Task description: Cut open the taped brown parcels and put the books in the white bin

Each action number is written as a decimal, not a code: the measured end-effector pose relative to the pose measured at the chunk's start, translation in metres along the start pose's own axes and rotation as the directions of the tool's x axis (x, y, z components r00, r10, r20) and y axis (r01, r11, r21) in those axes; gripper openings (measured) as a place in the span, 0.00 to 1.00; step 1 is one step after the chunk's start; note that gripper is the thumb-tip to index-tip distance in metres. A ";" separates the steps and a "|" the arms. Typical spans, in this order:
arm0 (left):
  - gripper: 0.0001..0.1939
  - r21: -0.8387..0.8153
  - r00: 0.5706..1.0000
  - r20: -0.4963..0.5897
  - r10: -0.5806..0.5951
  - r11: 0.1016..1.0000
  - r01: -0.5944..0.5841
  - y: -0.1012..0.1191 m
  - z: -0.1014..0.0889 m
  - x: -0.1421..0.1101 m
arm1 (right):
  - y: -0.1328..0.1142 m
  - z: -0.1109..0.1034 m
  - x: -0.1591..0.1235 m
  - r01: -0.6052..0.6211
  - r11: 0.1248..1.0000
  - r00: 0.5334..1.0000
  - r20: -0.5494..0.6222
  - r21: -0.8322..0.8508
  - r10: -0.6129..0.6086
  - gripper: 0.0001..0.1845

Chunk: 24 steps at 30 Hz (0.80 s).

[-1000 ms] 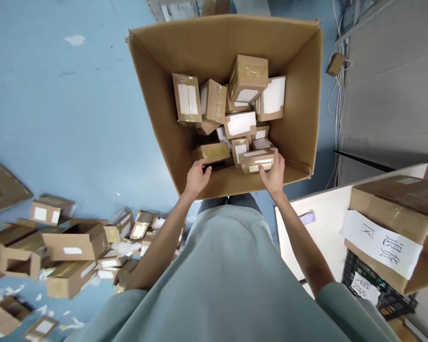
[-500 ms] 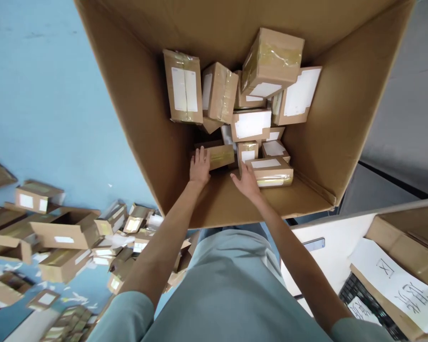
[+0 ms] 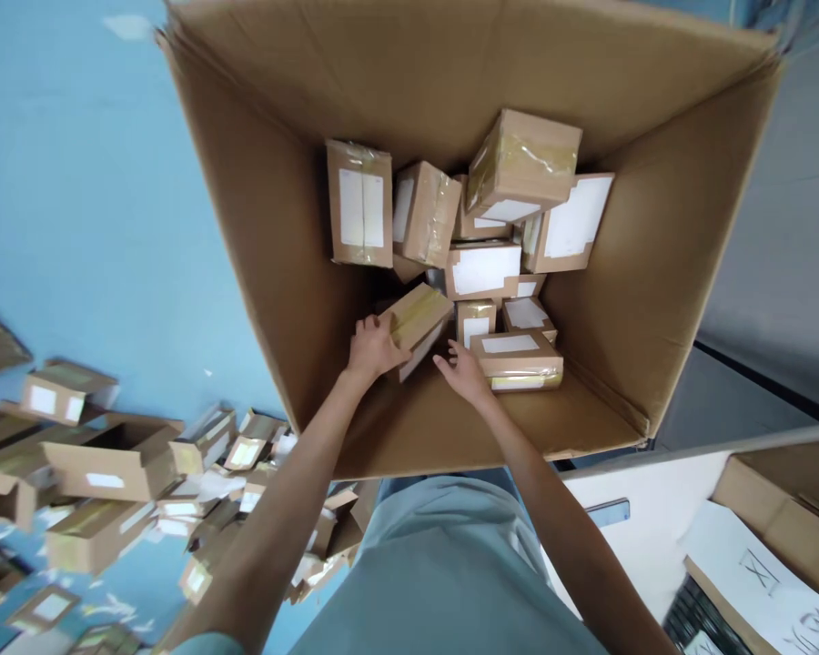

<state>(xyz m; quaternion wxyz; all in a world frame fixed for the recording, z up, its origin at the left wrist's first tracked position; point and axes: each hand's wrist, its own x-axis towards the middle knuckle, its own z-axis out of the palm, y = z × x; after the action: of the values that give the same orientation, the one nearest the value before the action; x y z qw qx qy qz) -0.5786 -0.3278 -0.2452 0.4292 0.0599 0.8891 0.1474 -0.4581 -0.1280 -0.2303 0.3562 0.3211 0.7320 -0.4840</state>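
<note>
A large cardboard carton stands open in front of me, with several small taped boxes inside. My left hand grips the left end of a small cardboard box, which is tilted, its right end raised. Close to that box's right side, my right hand has its fingers apart and holds nothing. Just right of it lies a flat labelled box with clear and yellow tape. A box with a white label sits beyond my hands, and a taller taped box rests on others at the back.
Opened boxes and paper scraps cover the blue floor at left. To the right is a white table bearing a phone and a carton with a handwritten paper sign. A grey panel stands beyond the carton.
My left hand has taken hold of the small box and turned it up at an angle. My right hand has moved left, from the flat labelled box to beside the held one. The view came closer.
</note>
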 end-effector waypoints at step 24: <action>0.33 -0.336 0.871 -0.491 0.017 0.919 -0.207 0.083 -0.099 -0.025 | -0.114 -0.060 0.045 0.423 0.904 0.906 -0.017 0.058 -0.423 0.35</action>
<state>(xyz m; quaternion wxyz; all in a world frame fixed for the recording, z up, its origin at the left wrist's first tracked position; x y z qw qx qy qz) -0.6421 -0.2761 -0.1419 0.1902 -0.0099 0.9167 0.3512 -0.5879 -0.1032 -0.1963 0.2317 0.1664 0.7698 -0.5710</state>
